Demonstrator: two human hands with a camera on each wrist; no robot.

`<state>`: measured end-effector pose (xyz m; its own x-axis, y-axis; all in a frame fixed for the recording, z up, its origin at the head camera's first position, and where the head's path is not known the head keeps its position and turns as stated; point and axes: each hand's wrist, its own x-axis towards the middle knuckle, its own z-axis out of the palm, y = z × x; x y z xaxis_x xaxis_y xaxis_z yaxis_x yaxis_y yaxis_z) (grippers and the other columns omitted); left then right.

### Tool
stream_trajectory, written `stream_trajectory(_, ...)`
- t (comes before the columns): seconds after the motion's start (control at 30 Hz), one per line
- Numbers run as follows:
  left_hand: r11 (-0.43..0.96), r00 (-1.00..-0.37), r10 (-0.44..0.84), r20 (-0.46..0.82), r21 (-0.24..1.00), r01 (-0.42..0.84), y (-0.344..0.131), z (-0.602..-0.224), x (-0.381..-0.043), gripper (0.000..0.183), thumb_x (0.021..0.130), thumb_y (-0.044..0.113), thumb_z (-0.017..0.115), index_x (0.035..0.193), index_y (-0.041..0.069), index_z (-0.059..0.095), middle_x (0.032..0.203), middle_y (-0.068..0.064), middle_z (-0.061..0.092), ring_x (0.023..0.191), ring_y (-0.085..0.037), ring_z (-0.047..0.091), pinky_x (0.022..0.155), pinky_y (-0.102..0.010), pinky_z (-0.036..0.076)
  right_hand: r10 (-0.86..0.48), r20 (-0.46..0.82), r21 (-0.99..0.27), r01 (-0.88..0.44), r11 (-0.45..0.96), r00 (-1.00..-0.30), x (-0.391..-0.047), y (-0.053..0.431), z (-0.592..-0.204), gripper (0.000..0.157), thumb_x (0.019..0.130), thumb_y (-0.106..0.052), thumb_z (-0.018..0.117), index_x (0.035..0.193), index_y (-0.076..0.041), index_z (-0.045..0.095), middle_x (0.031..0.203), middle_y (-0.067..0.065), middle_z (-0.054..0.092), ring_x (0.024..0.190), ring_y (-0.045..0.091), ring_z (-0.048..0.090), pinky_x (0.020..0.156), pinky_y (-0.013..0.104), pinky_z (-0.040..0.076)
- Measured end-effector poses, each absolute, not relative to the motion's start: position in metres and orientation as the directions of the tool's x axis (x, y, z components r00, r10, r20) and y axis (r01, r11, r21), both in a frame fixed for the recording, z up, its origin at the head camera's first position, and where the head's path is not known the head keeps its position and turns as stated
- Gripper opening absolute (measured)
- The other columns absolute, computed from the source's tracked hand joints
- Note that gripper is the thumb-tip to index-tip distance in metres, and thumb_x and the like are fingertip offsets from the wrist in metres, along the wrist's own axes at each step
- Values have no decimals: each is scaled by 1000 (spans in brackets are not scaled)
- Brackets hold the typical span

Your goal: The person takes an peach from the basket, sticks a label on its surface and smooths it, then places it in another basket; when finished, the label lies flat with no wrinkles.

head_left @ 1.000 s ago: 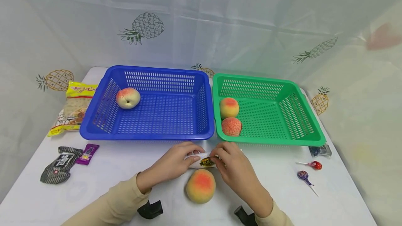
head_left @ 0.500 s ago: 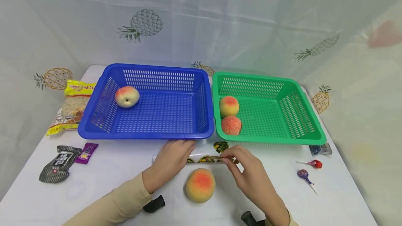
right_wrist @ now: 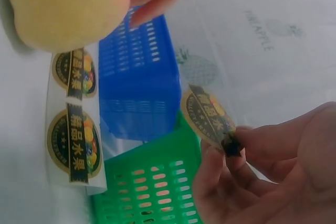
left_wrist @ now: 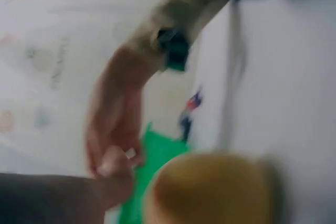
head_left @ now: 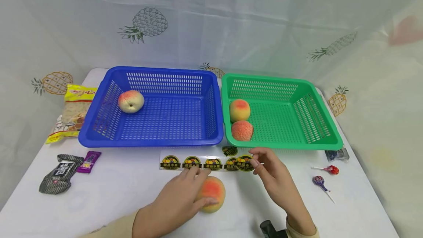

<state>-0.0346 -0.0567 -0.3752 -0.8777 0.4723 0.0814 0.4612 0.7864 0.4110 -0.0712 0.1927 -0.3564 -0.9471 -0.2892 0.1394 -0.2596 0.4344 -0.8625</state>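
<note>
My right hand pinches a round black-and-gold sticker by its edge between thumb and fingers. Below it a white strip of similar stickers lies flat on the table in front of the baskets. A yellow peach with a red blush sits just in front of that strip. Over the peach's left side reaches my left hand, fingers extended and thumb across its front; whether it touches is unclear. The left wrist view is blurred. Another sticker lies beside the green basket, partly hidden.
A blue basket with one peach stands behind the strip. To its right is a green basket holding two peaches. Snack packets lie left, with a yellow bag behind. Two lollipops lie at right.
The right hand has lifted a sticker from the strip and moved right. The left hand has let go of the strip and come back over the peach. The strip now lies uncovered.
</note>
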Motion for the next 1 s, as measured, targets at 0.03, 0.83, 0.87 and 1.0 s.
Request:
stream_trajectory(0.03, 781, -881, 471, 35, 448, 435, -55, -379, -31, 73, 75, 68, 40, 126, 15, 44, 106, -5, 51, 94, -19, 52, 73, -36, 48, -291, 129, -876, -246, 415, -948, -71, 193, -356, 24, 90, -10, 49, 114, -16, 47, 96, 4, 53, 83, 14, 54, 65, 25, 48)
stream_trajectory(0.83, -99, -838, 544, 40, 995, -17, -63, -376, -67, 45, 91, 21, 45, 132, 27, 28, 122, -7, 40, 104, -23, 45, 82, -31, 44, -353, 102, -969, -173, 178, -930, -60, 148, -309, 21, 87, -6, 54, 108, -8, 52, 87, 10, 57, 77, 19, 56, 64, 29, 48)
stream_trajectory(0.87, -97, -833, 551, 44, 995, -12, -62, -376, -67, 46, 91, 21, 44, 133, 27, 27, 122, -6, 40, 104, -23, 45, 82, -30, 44, -357, 111, -965, -186, 184, -928, -60, 145, -309, 21, 87, -6, 54, 108, -9, 52, 87, 10, 57, 78, 19, 56, 65, 29, 48)
stream_trajectory(1.0, -121, -814, 577, 58, 993, -15, -60, -376, -66, 45, 93, 23, 41, 135, 26, 26, 124, -4, 40, 107, -22, 45, 86, -30, 42, -362, 142, -956, -223, 193, -921, -60, 140, -309, 22, 87, -5, 54, 109, -9, 52, 87, 8, 57, 79, 20, 57, 67, 30, 49)
